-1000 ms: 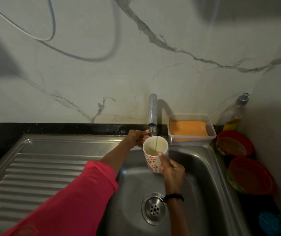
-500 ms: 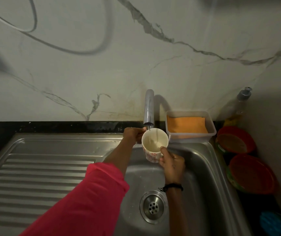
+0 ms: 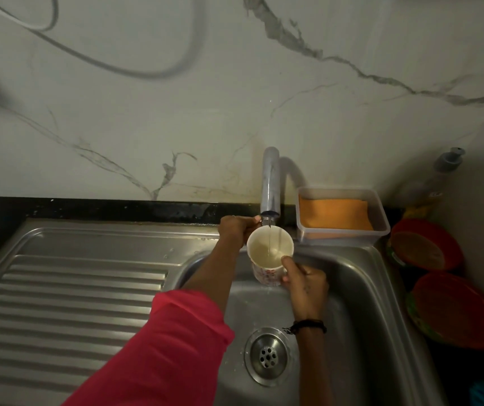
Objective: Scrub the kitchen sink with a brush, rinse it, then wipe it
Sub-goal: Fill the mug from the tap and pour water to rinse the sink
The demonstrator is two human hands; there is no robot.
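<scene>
**Cup held under the running tap, above the sink bowl**

My right hand (image 3: pixel 305 284) grips the cup (image 3: pixel 270 254): the thumb lies over the near rim and the fingers curl round the side facing me. The cup is a plain cylinder, cream inside, with a small red pattern on its white outer wall. It stands nearly upright, mouth up, directly below the spout. A thin stream of water falls from the tap (image 3: pixel 270 183) into it, and pale water lies in the bottom.

My left hand (image 3: pixel 236 228) reaches behind the cup to the foot of the tap, fingers curled closed round something there; what they grasp I cannot tell, since the cup and the spout hide it. A pink sleeve (image 3: pixel 173 344) covers that forearm. A dark band (image 3: pixel 308 326) circles my right wrist.

The sink (image 3: pixel 381 303) is brushed steel, with a rounded bowl and a round perforated drain (image 3: pixel 267 356) at the bottom. To the left its ribbed drainboard (image 3: pixel 68 300) runs in parallel ridges.

The tap is a smooth metal tube curving down from the marbled wall. Just to its right, on the sink's back edge, stands a clear rectangular plastic box (image 3: pixel 381 218) with a folded orange cloth (image 3: pixel 334 213) in it. Two round red lids (image 3: pixel 425 244) lie on the dark counter further right, and a bottle (image 3: pixel 428 186) with a grey cap stands in the corner.
</scene>
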